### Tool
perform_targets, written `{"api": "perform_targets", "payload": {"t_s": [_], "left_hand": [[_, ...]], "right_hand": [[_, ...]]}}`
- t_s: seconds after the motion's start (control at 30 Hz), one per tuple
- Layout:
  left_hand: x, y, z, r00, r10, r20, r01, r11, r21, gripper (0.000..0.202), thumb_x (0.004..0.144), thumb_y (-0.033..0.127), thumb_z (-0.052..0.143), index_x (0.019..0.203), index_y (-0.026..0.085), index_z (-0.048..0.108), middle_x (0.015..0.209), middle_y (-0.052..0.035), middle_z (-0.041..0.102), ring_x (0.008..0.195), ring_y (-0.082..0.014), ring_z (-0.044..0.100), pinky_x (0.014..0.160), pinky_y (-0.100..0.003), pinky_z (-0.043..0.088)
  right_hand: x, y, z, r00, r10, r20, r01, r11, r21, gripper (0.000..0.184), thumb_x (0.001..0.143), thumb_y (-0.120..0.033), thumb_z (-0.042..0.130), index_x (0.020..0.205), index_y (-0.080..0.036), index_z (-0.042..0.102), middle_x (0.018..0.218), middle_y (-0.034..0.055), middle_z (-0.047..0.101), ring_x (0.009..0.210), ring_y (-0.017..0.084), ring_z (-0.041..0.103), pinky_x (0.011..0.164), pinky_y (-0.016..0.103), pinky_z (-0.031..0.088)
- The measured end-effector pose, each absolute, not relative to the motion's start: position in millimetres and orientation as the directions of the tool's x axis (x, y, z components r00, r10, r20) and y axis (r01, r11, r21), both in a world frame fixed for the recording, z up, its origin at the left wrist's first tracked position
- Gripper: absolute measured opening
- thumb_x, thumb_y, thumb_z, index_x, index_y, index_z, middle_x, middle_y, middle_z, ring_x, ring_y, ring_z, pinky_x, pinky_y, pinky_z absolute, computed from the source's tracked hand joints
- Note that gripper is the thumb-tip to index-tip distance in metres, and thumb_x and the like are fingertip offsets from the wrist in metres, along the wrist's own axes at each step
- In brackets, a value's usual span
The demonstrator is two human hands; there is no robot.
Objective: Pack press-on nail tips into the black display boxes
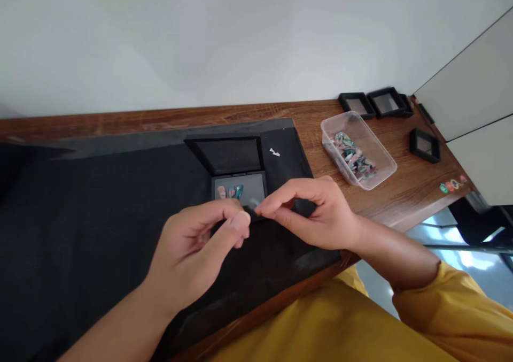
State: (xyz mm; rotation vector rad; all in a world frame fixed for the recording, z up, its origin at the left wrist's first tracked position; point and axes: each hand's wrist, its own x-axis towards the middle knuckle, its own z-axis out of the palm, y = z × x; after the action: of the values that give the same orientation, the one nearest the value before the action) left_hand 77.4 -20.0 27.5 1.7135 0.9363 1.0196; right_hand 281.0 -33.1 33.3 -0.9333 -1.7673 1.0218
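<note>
My left hand (196,249) is closed, thumb pressed to the index finger; whatever it pinches, if anything, is too small to make out. Facing it, my right hand (316,212) pinches with thumb and index finger. A faint, pale, translucent bit (255,203) shows by its fingertips, too blurred to name. Just behind both hands lies a black display case (262,164), its windowed lid tilted up and back. On the case's grey pad (252,183) are a few decorated false nails (232,192), pinkish and teal. My fingers partly hide the pad's front edge.
A clear plastic tub (377,153) with many false nails (355,156) stands to the right on the wooden table (312,132). Beyond it are several black framed cases (387,102). A white scrap (274,152) lies on the black mat (100,217). Round stickers (449,186) mark the right edge.
</note>
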Motion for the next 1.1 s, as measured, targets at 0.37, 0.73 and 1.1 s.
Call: {"api": "perform_targets", "payload": {"t_s": [0.37,0.73,1.1], "left_hand": [[48.5,-9.6,23.4,0.281,0.886,0.37,0.676,-0.456,0.579,0.021,0.088,0.035,0.071,0.069,0.025,0.067,0.05,0.0087,0.053,0.042,-0.009,0.046,0.047,-0.023,0.035],[49.1,-7.7,3.0,0.499,0.841,0.209,0.764,-0.541,0.351,0.021,0.089,0.037,0.064,0.092,0.038,0.085,0.088,-0.0027,0.083,0.07,-0.0281,0.073,0.053,-0.032,0.043],[56.8,-12.8,4.5,0.387,0.9,0.201,0.796,-0.436,0.421,0.017,0.085,0.038,0.067,0.071,0.031,0.072,0.066,-0.0009,0.071,0.056,-0.0218,0.06,0.048,-0.03,0.033]], "right_hand": [[288.5,-23.1,27.8,-0.381,0.906,0.183,0.586,0.39,-0.71,0.011,0.096,-0.019,0.066,0.105,-0.019,0.072,0.103,0.0044,0.079,0.088,0.015,0.071,0.079,0.027,0.053],[283.9,-22.4,26.3,-0.434,0.9,0.048,0.657,0.352,-0.667,0.004,0.096,-0.021,0.067,0.095,-0.019,0.069,0.095,0.0022,0.077,0.082,0.014,0.066,0.074,0.026,0.045],[281.0,-25.3,24.2,-0.401,0.916,-0.032,0.692,0.28,-0.665,0.023,0.093,-0.027,0.071,0.114,-0.022,0.062,0.092,-0.0002,0.075,0.074,0.013,0.064,0.068,0.025,0.041]]}}
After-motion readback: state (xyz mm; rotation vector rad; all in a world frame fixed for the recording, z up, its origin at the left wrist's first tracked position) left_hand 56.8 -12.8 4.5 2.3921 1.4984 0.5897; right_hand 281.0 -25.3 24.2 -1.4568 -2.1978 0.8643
